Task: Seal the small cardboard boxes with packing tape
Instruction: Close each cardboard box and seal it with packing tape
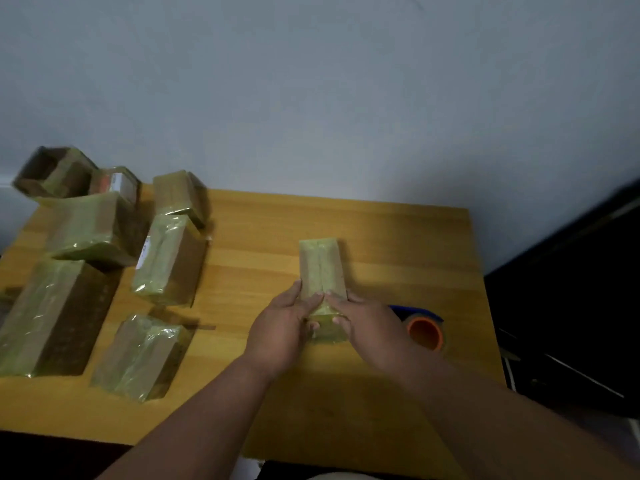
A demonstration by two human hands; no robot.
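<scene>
Wooden counter (pixel 381 237) with a pile of taped boxes (pixel 104 265) along its left side. The small box (pixel 322 268) sits mid-counter, both hands on its near end: left hand (pixel 280 327) and right hand (pixel 367 323) pressing with mostly straight fingers, grip not clamped. Tape roll (pixel 424 332) just right of them.

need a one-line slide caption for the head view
Both hands, left hand and right hand, press tape onto a small box on the wooden table, tape roll beside.
</scene>
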